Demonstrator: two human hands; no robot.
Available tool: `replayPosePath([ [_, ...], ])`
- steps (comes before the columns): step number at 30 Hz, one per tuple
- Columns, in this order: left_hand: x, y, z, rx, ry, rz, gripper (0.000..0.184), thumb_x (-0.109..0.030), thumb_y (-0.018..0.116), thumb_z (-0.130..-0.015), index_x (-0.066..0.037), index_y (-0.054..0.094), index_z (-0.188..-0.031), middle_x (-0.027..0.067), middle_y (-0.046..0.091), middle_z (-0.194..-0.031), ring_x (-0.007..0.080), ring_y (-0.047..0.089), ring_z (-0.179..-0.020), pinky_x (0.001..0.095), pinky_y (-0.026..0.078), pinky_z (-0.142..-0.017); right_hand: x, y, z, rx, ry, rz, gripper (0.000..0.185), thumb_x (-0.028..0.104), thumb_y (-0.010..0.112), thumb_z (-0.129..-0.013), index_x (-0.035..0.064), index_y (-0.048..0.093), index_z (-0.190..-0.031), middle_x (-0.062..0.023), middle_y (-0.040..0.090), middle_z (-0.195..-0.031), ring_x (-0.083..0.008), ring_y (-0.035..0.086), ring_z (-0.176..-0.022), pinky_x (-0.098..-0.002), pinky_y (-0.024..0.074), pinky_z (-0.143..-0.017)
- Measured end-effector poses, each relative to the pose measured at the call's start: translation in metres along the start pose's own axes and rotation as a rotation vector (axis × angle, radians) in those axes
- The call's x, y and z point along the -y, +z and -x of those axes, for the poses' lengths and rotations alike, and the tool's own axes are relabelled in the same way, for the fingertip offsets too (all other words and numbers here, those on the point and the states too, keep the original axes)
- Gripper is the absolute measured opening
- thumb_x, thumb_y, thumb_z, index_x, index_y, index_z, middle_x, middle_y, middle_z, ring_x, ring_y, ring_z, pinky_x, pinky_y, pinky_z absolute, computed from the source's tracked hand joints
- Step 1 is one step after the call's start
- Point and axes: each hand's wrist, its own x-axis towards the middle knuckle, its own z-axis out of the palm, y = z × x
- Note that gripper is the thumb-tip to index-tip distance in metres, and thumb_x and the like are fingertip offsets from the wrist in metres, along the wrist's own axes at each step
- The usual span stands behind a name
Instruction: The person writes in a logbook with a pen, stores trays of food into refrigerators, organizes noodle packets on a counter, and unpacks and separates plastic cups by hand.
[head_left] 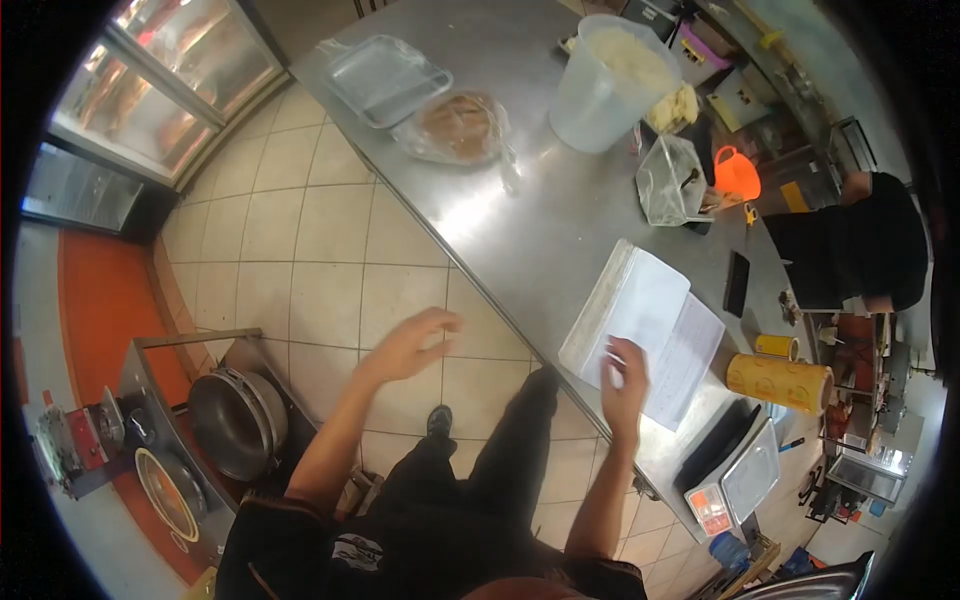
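Seen under curled right hand [624, 372] with grip impossible to tell: one open, white-paged notebook [648, 312]; beyond, one phone [737, 283]; apart, wide-spread left hand [408, 346].

No word or number can be read clearly. Faint lines of marks cross a page of the open notebook [688, 345], too small to make out. The white print [357, 551] on the dark shirt [290, 545], the orange-and-white panel [711, 510] on the scale [752, 483] and the reddish marks around the yellow roll [780, 383] are equally illegible.
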Motion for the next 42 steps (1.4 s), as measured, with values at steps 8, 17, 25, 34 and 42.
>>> replayPosePath([
  [8,0.023,-0.17,0.012,-0.333,0.071,-0.342,0.029,-0.009,0.069,-0.084,-0.006,0.063,-0.113,0.0131,0.058,-0.118,0.0325,0.058,-0.109,0.038,0.047,-0.093,0.068,0.145,-0.12,0.16,-0.413,0.208,0.044,-0.003,0.059,-0.082,0.0082,0.06,-0.125,-0.0197,0.055,-0.122,-0.0372,0.051,-0.118,-0.0413,0.0437,-0.1],
  [17,0.086,-0.203,-0.202,-0.393,0.249,-0.579,0.045,-0.012,0.076,-0.075,-0.017,0.062,-0.117,0.0131,0.046,-0.133,0.0375,0.046,-0.123,0.0483,0.044,-0.097,0.046,0.226,-0.341,0.342,-0.372,0.477,0.052,-0.004,0.062,-0.079,0.0179,0.058,-0.126,-0.022,0.041,-0.139,-0.0368,0.055,-0.114,-0.0405,0.0465,-0.096],
  [25,0.118,-0.235,-0.236,-0.247,0.186,-0.277,0.017,-0.009,0.069,-0.081,-0.007,0.062,-0.096,0.0135,0.06,-0.104,0.0378,0.057,-0.101,0.0464,0.047,-0.086,0.059,0.208,-0.384,0.509,-0.427,0.241,0.017,-0.001,0.068,-0.077,0.0035,0.055,-0.086,-0.0148,0.05,-0.114,-0.0288,0.06,-0.085,-0.0362,0.0499,-0.077],
  [34,0.091,-0.263,-0.281,-0.252,0.055,0.077,0.006,-0.006,0.06,-0.089,-0.002,0.057,-0.093,0.0177,0.06,-0.09,0.0389,0.058,-0.087,0.042,0.046,-0.074,0.124,0.25,-0.373,0.273,-0.225,-0.094,0.013,-0.003,0.062,-0.082,0.0035,0.052,-0.085,-0.0189,0.057,-0.112,-0.032,0.059,-0.102,-0.038,0.0462,-0.089],
  [42,0.114,-0.24,-0.327,-0.072,-0.059,0.218,0.016,-0.016,0.069,-0.083,-0.003,0.059,-0.086,0.0132,0.065,-0.082,0.0303,0.064,-0.076,0.0395,0.049,-0.07,0.147,0.302,-0.355,0.251,-0.396,0.297,0.05,0.006,0.061,-0.085,-0.0017,0.042,-0.131,-0.0224,0.057,-0.116,-0.0372,0.056,-0.104,-0.0424,0.0448,-0.087],
])
